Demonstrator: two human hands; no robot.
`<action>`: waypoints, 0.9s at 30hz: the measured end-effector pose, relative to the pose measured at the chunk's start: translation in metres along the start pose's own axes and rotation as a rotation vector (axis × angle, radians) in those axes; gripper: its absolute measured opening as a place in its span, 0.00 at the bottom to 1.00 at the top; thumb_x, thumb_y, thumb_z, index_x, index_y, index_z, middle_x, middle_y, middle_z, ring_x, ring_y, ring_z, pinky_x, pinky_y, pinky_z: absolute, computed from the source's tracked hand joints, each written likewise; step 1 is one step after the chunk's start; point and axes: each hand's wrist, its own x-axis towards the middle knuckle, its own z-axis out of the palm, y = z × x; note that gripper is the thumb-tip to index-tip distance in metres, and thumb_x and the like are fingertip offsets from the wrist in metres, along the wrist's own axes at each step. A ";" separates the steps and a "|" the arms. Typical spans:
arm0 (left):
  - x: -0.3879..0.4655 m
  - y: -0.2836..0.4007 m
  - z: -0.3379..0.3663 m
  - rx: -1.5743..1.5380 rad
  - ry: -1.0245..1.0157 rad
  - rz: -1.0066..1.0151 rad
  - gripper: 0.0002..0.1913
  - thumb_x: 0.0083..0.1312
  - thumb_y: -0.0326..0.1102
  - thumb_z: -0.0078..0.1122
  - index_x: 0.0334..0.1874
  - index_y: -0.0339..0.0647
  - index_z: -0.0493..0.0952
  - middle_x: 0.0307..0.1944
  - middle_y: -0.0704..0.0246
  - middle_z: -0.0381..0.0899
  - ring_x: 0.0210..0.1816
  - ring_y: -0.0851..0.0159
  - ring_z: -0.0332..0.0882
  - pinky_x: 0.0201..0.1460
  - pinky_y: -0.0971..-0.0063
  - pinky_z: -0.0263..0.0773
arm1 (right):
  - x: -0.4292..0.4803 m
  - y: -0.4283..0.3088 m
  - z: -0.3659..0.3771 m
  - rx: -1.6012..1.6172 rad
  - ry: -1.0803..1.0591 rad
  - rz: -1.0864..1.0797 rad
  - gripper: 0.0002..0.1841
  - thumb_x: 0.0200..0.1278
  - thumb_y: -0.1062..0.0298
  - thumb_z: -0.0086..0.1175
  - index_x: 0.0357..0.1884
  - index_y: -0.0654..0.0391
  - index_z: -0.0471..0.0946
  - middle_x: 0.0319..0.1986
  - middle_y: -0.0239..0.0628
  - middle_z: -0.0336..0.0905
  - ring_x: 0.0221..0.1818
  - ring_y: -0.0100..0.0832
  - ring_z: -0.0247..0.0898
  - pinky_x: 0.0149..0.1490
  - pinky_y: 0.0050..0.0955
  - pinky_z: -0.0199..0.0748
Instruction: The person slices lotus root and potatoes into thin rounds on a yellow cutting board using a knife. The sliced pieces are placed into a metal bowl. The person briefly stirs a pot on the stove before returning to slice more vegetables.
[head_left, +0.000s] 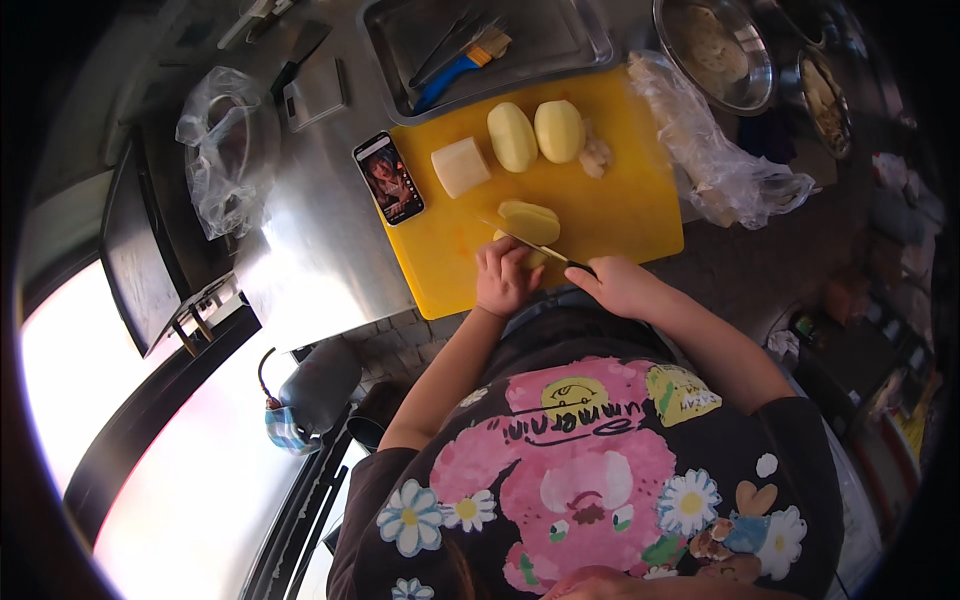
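On a yellow cutting board (630, 202), my left hand (507, 277) rests its bent fingers on a piece of peeled potato (534, 259) near the board's close edge. My right hand (619, 286) grips the black handle of a kitchen knife (525, 241), whose blade lies across the potato just beyond my left fingertips. Potato slices (529, 221) lean together on the blade's far side. Farther back stand two whole peeled potatoes (512, 137), a pale cylindrical vegetable chunk (460, 167) and a piece of ginger root (596, 154).
A lit smartphone (389, 178) lies over the board's left edge. Behind is a metal tray (577, 67) holding a blue-handled brush (457, 71). Plastic-wrapped food (697, 150) and metal bowls (765, 82) are at right; a small scale (315, 94) and a bagged object (229, 150) at left.
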 end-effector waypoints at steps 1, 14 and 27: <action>0.000 -0.001 0.001 -0.004 0.008 0.007 0.25 0.55 0.38 0.73 0.53 0.41 0.72 0.52 0.59 0.74 0.51 0.50 0.72 0.55 0.58 0.68 | -0.011 -0.001 -0.006 0.011 -0.001 0.004 0.33 0.72 0.40 0.47 0.30 0.67 0.79 0.30 0.61 0.80 0.37 0.59 0.79 0.44 0.49 0.75; -0.009 -0.003 0.006 0.027 0.013 -0.006 0.27 0.54 0.39 0.75 0.52 0.40 0.70 0.52 0.55 0.72 0.51 0.47 0.71 0.55 0.54 0.67 | -0.071 -0.025 -0.030 -0.048 -0.131 0.256 0.33 0.72 0.38 0.46 0.31 0.65 0.78 0.30 0.59 0.81 0.37 0.59 0.79 0.44 0.51 0.75; -0.010 -0.004 0.006 0.035 0.009 -0.008 0.26 0.55 0.40 0.74 0.52 0.40 0.70 0.51 0.54 0.72 0.50 0.47 0.71 0.54 0.55 0.66 | -0.063 -0.029 -0.036 -0.063 -0.166 0.250 0.34 0.73 0.38 0.44 0.32 0.66 0.78 0.31 0.59 0.82 0.39 0.59 0.79 0.46 0.51 0.76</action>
